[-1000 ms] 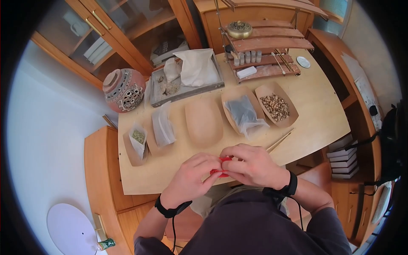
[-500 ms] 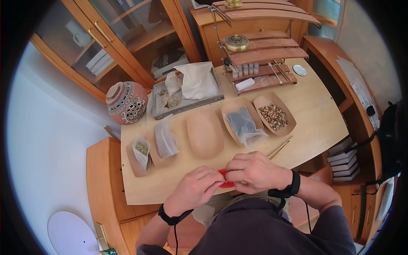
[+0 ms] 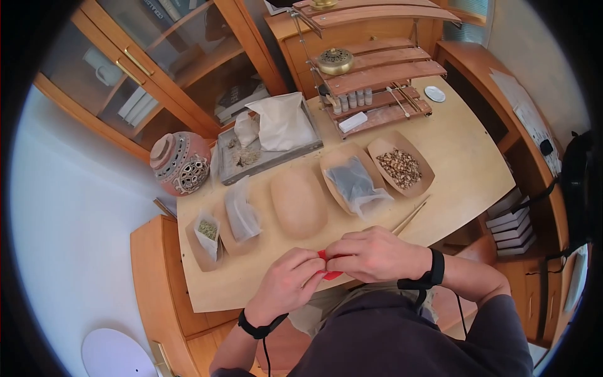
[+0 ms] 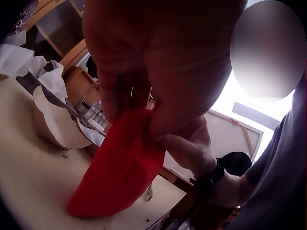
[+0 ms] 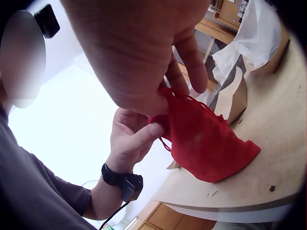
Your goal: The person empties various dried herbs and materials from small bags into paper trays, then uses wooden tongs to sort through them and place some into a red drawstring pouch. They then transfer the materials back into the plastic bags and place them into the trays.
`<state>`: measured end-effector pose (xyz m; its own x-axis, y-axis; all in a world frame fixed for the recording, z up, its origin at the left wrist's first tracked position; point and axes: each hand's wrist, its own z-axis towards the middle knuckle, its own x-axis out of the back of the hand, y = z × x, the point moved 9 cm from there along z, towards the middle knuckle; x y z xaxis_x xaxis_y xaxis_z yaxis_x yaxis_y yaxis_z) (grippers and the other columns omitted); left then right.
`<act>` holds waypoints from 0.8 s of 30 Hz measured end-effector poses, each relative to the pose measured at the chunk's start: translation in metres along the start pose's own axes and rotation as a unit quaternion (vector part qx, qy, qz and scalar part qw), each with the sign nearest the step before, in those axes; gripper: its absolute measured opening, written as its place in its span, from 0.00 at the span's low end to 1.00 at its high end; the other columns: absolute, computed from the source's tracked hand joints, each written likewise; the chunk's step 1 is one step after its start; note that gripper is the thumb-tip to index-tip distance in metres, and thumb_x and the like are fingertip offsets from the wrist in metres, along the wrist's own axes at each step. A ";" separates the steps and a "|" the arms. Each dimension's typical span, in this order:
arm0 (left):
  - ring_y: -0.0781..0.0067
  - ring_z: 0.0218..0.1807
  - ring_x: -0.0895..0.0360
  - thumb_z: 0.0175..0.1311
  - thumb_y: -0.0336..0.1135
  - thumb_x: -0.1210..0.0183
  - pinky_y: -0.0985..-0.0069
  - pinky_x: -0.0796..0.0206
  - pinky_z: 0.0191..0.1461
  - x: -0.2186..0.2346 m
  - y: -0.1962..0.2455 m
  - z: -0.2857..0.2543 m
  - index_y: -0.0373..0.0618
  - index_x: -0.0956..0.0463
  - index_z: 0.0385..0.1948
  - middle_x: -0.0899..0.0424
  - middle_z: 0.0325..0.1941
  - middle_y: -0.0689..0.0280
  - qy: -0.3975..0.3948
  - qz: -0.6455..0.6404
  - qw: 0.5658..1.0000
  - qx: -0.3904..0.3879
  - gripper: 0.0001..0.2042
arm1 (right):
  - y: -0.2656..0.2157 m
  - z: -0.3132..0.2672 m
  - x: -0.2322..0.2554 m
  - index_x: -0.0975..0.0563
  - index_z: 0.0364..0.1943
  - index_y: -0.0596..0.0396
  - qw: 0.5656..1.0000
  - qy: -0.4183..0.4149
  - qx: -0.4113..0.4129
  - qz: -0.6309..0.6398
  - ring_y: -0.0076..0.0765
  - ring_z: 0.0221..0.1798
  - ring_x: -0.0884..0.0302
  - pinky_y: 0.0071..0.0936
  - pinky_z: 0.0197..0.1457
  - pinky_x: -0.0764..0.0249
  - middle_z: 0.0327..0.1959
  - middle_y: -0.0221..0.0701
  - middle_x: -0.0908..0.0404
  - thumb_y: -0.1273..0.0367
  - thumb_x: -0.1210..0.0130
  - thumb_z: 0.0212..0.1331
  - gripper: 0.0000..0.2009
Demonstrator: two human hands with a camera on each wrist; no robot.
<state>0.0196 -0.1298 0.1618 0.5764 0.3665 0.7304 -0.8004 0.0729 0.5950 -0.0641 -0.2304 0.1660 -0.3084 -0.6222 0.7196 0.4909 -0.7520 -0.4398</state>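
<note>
Near the table's front edge, a red drawstring pouch [image 3: 334, 274] is between both hands. My left hand [image 3: 290, 281] pinches its gathered top between thumb and fingers. From the other side, my right hand [image 3: 378, 254] grips the same top edge, its thumb and index finger meeting at the cloth. In the right wrist view the body of the pouch [image 5: 206, 141] hangs down with a thin red cord along its mouth. The left wrist view shows the pouch [image 4: 120, 167] slanting down over the table; its contents are hidden.
Beyond the hands stand several brown paper trays [image 3: 281, 207], some holding bags, one with brown chopped pieces [image 3: 399, 168]. Wooden tweezers [image 3: 411, 215] lie at right. Behind are a grey tray [image 3: 276, 162] with white bags, a patterned jar [image 3: 181, 164] and a wooden rack [image 3: 383, 72].
The spread red mouth seen earlier is now more covered by my fingers, which have drawn together on the pouch. The head view has shifted a little.
</note>
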 end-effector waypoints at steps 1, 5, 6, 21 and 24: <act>0.57 0.41 0.18 0.54 0.23 0.29 0.67 0.23 0.45 0.000 0.000 0.001 0.40 0.19 0.37 0.16 0.41 0.59 -0.006 0.013 1.000 -0.003 0.10 | 0.001 0.000 -0.001 0.18 0.41 0.50 1.000 -0.008 -0.001 -0.007 0.34 0.39 0.18 0.31 0.36 0.20 0.44 0.27 0.18 0.72 0.35 0.55 0.09; 0.56 0.42 0.18 0.55 0.22 0.30 0.66 0.23 0.45 0.002 0.001 0.003 0.41 0.20 0.36 0.17 0.41 0.60 -0.024 0.035 0.999 0.001 0.09 | 0.006 -0.001 0.000 0.18 0.43 0.49 0.998 -0.029 -0.006 -0.049 0.35 0.40 0.18 0.32 0.37 0.21 0.43 0.27 0.18 0.71 0.36 0.57 0.10; 0.56 0.42 0.18 0.56 0.23 0.31 0.65 0.23 0.45 0.002 0.000 0.002 0.41 0.20 0.36 0.17 0.41 0.60 -0.028 0.028 0.999 0.005 0.09 | 0.009 -0.003 0.000 0.19 0.43 0.49 0.998 -0.038 -0.011 -0.056 0.35 0.41 0.18 0.32 0.37 0.20 0.43 0.27 0.19 0.71 0.36 0.57 0.10; 0.60 0.41 0.17 0.56 0.28 0.27 0.66 0.23 0.44 0.002 0.006 -0.003 0.44 0.17 0.35 0.16 0.41 0.62 -0.021 0.088 0.996 -0.021 0.08 | 0.007 -0.004 0.001 0.19 0.37 0.51 0.996 -0.062 -0.012 -0.058 0.37 0.40 0.19 0.35 0.38 0.20 0.37 0.30 0.23 0.66 0.36 0.60 0.07; 0.61 0.40 0.17 0.55 0.31 0.26 0.66 0.24 0.42 0.009 0.004 -0.005 0.45 0.17 0.33 0.17 0.41 0.63 -0.014 0.112 0.994 -0.016 0.09 | 0.008 -0.010 0.008 0.20 0.35 0.51 0.995 -0.074 -0.025 -0.054 0.37 0.40 0.18 0.36 0.39 0.20 0.36 0.30 0.23 0.63 0.36 0.62 0.08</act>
<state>0.0205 -0.1210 0.1694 0.3878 0.3507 0.8524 -0.9135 0.0230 0.4061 -0.0705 -0.2431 0.1627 -0.2312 -0.5014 0.8337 0.4189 -0.8247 -0.3798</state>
